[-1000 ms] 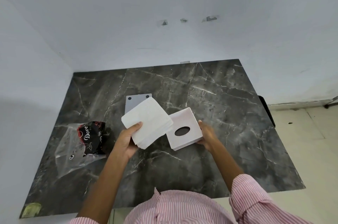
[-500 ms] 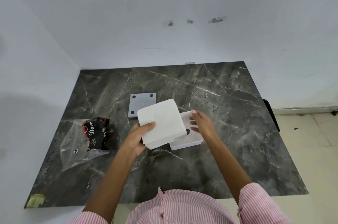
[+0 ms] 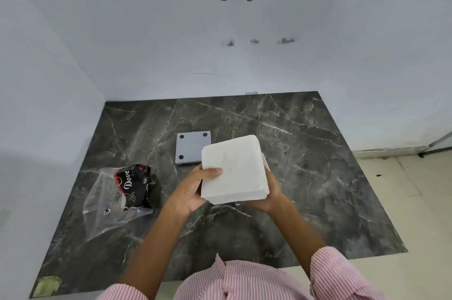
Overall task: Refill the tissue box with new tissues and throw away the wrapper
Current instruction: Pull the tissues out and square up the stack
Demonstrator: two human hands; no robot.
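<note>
Holding: both hands carry a thick white tissue stack (image 3: 233, 168) at the centre of the frame, above the dark marble table (image 3: 318, 177).
Forearms: both rise from the lower edge of the frame in rolled pink striped sleeves (image 3: 337, 272) and converge on the stack.
Left hand (image 3: 193, 189): curled around the stack's left edge, thumb laid flat across the top face, fingers hidden beneath; it is closed in a firm grasp on the tissues.
Right hand (image 3: 266, 192): cupped under the stack's lower right corner, palm up, fingers out of sight below; partly closed, supporting what sits above it.
Tissue box (image 3: 264, 161): only a thin white sliver shows at the stack's right edge, just above the right hand; whether that hand grips the box itself I cannot tell.
Stack tilt: the top face leans toward the camera, layered edges showing along the bottom.
Grey base plate (image 3: 190, 146): flat on the table just upper left of the stack, dark pads at its visible corners.
Wrapper (image 3: 122, 198): clear plastic with a black printed panel, lying left of centre, well apart from the hands.
</note>
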